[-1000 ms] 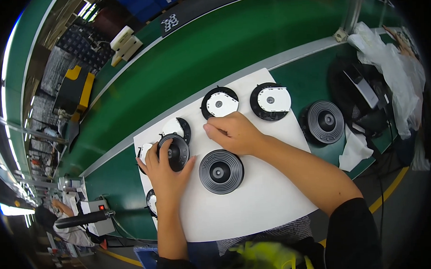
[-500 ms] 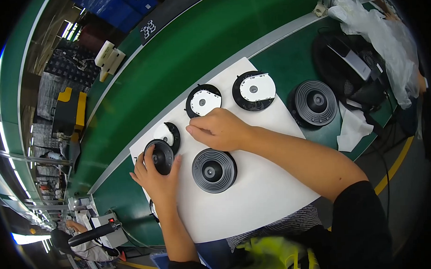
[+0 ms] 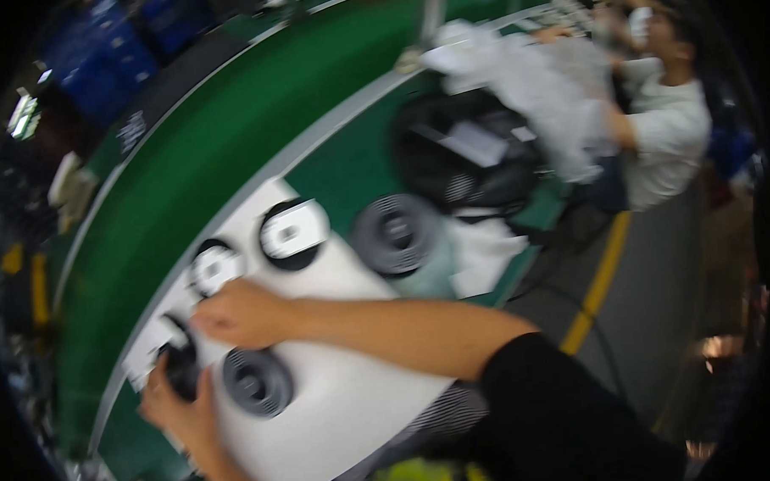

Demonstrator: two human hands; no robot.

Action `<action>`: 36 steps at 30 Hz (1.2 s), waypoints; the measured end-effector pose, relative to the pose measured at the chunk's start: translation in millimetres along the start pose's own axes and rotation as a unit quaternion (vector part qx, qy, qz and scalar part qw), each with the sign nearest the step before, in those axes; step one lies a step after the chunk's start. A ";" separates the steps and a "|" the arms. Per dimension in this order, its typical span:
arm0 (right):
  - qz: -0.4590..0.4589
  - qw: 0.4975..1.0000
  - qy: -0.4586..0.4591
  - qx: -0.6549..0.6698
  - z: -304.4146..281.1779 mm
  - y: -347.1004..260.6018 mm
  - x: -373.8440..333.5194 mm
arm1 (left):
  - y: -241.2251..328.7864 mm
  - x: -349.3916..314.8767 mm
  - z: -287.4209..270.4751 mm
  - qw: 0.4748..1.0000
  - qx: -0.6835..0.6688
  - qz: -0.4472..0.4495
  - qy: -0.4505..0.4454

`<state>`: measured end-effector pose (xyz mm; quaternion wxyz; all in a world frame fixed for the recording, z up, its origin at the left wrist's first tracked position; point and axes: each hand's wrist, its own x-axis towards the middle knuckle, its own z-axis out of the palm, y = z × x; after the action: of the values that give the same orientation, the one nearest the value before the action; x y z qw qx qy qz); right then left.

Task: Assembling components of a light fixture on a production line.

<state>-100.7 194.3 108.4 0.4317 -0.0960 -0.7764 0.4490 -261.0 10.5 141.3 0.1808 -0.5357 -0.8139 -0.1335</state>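
Note:
The picture is smeared by motion. My left hand (image 3: 177,409) is wrapped round a round black housing (image 3: 183,371), tilted on edge at the left end of the white sheet (image 3: 349,420). Just right of it my right hand (image 3: 248,315) is closed, fingertips pinched; whatever they may hold is hidden. Beyond that hand lies a black disc with a white plate (image 3: 217,267). A second such disc (image 3: 290,234) sits farther right. Close below my right wrist stands a grey-black ringed housing (image 3: 258,382).
Another ringed housing (image 3: 393,233) stands on the green bench beside crumpled white paper (image 3: 485,252). Behind are a black bag (image 3: 453,132) and clear plastic wrapping (image 3: 532,83). A person in a white shirt (image 3: 674,129) is at the far right. A green belt (image 3: 253,101) runs along the back.
The view has swung to the right, so the bench things sit farther left and lower, and the person at the right shows. Both hands keep about the same grip and place among the parts.

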 end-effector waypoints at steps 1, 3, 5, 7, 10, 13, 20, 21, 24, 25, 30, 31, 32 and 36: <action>-0.018 1.000 0.001 0.013 2.0 3.9 2.5 | -8.2 -0.1 1.3 1.000 -0.007 -0.020 -0.021; -0.014 1.000 0.021 0.010 3.3 -2.1 4.0 | -17.5 -4.2 7.1 0.996 0.083 -0.028 -0.013; -0.009 1.000 0.003 -0.005 -0.1 -8.2 6.4 | -35.1 -9.2 22.4 0.993 0.111 -0.023 0.009; 0.002 1.000 0.000 0.001 3.4 -3.9 5.3 | -31.0 -6.3 21.9 0.994 0.097 -0.041 -0.011; -0.023 1.000 0.009 -0.007 13.8 -1.4 6.6 | -25.7 -7.3 4.7 0.997 0.039 -0.014 0.066; -0.009 0.999 0.013 0.039 13.9 14.3 -5.2 | 4.8 5.5 -13.6 0.991 -0.067 0.057 0.104; 0.104 0.994 -0.042 -0.010 -14.2 -15.5 -5.1 | 21.1 -5.6 -14.2 0.996 -0.027 -0.079 0.018; 0.102 0.994 -0.040 0.000 -16.8 -18.9 -1.3 | 22.1 -2.8 -15.7 0.996 -0.027 -0.080 0.021; 0.094 0.995 -0.035 0.010 -12.6 -16.3 1.6 | 18.8 -2.0 -20.4 0.997 -0.005 -0.079 0.011; 0.083 0.996 -0.031 0.020 -11.6 -16.9 2.8 | 19.5 -0.3 -19.2 0.997 -0.001 -0.081 0.015; 0.057 0.998 -0.038 0.016 -10.1 -14.9 5.7 | 18.9 0.7 -18.2 0.997 -0.002 -0.077 0.000; 0.065 0.997 -0.046 0.016 -10.2 -13.4 5.0 | 20.2 0.8 -18.1 0.997 0.000 -0.077 -0.008; 0.052 0.998 -0.041 0.020 -10.0 -11.2 5.0 | 22.3 1.3 -17.6 0.997 -0.008 -0.069 -0.012; 0.072 0.996 -0.051 0.012 -11.7 -12.0 4.0 | 27.2 0.1 -16.2 0.998 -0.002 -0.064 -0.022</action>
<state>-91.5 196.7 122.7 0.3590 -0.1233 -0.7829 0.4930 -233.6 14.5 156.5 0.1523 -0.4856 -0.8502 -0.1348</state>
